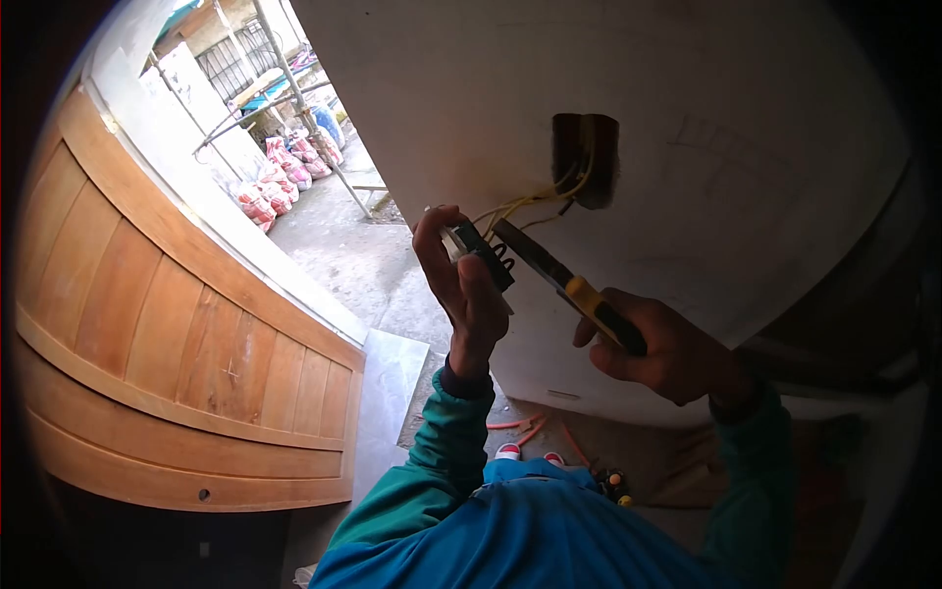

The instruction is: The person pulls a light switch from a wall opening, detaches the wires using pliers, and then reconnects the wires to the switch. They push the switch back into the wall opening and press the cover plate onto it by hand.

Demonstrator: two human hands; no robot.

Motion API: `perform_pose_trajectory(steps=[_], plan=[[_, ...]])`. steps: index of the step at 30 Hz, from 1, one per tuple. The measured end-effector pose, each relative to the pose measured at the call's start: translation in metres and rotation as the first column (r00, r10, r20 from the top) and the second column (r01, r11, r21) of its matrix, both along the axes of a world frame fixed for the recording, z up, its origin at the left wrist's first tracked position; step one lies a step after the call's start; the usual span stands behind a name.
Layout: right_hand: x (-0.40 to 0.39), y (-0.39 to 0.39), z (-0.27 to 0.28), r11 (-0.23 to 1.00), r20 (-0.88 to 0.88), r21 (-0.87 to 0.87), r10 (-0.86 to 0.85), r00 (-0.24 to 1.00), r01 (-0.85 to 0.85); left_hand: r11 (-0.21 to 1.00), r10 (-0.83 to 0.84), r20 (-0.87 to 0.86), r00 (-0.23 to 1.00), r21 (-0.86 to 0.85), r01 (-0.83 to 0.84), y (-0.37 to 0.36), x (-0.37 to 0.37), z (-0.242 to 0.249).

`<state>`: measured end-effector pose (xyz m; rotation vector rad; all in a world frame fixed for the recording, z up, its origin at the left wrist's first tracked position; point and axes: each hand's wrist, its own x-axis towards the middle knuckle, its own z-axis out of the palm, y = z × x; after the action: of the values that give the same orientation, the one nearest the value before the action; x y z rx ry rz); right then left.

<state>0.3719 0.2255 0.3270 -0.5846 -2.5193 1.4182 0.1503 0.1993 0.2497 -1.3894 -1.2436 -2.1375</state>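
Note:
My left hand [467, 285] is closed round a small dark electrical fitting [487, 257] with a pale front, held up before the wall. Black wire loops stick out of its lower right side. Yellow wires [525, 202] run from the fitting to a dark rectangular hole [585, 162] in the wall. In my right hand [667, 348] is a tool with yellow and black handles [601, 312], its long dark end pointing up and left. The tip lies beside the wires, close to the fitting; whether it touches them I cannot tell.
A wooden panelled door [196, 334] stands at the left. Through the doorway are scaffold poles [294, 88] and several filled sacks [280, 182]. Orange tubing [535, 429] lies on the floor near my shoes, with a small dark and yellow object [616, 483] to the right.

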Motion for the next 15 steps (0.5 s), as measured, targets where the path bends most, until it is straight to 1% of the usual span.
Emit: perform_pose_trajectory(steps=[2, 3, 5, 6, 8, 9, 11, 12, 14, 15], plan=[[0.001, -0.004, 0.008, 1.0, 0.081, 0.017, -0.018, 0.997, 0.017, 0.997, 0.083, -0.031, 0.996, -0.002, -0.083, 0.001, 0.001, -0.001], [0.001, -0.006, 0.01, 1.0, 0.082, 0.016, -0.021, 0.996, 0.02, 0.997, 0.079, -0.03, 0.996, -0.003, -0.079, 0.001, 0.002, 0.0], [0.001, -0.009, 0.012, 0.998, 0.114, 0.063, -0.024, 0.993, 0.017, 0.988, 0.149, -0.044, 0.988, -0.021, -0.15, 0.0, 0.004, 0.004], [0.001, -0.01, 0.012, 0.998, 0.116, 0.065, -0.028, 0.993, 0.021, 0.989, 0.145, -0.042, 0.989, -0.02, -0.146, 0.0, 0.003, 0.004], [0.001, -0.012, 0.008, 0.992, 0.078, 0.127, -0.021, 0.997, 0.011, 0.995, 0.093, -0.014, 0.996, -0.027, -0.093, 0.001, 0.002, 0.002], [0.001, -0.011, 0.009, 0.992, 0.078, 0.128, -0.026, 0.997, 0.016, 0.996, 0.088, -0.014, 0.996, -0.026, -0.088, 0.001, 0.004, 0.003], [0.002, -0.009, 0.009, 0.993, 0.116, 0.108, 0.042, 0.992, -0.055, 0.999, -0.046, 0.068, 0.997, 0.016, 0.045, -0.001, 0.007, 0.005], [0.002, -0.009, 0.004, 0.993, 0.112, 0.104, 0.036, 0.993, -0.047, 0.999, -0.052, 0.065, 0.996, 0.012, 0.052, -0.001, 0.007, 0.004], [0.002, -0.006, -0.016, 0.997, -0.051, 0.082, 0.005, 0.999, 0.0, 0.993, -0.112, 0.274, 0.955, 0.009, 0.114, 0.0, 0.006, 0.006], [0.003, -0.006, -0.023, 0.997, -0.059, 0.081, -0.002, 0.998, 0.007, 0.957, -0.285, 0.396, 0.873, 0.065, 0.283, -0.004, 0.006, 0.012]])
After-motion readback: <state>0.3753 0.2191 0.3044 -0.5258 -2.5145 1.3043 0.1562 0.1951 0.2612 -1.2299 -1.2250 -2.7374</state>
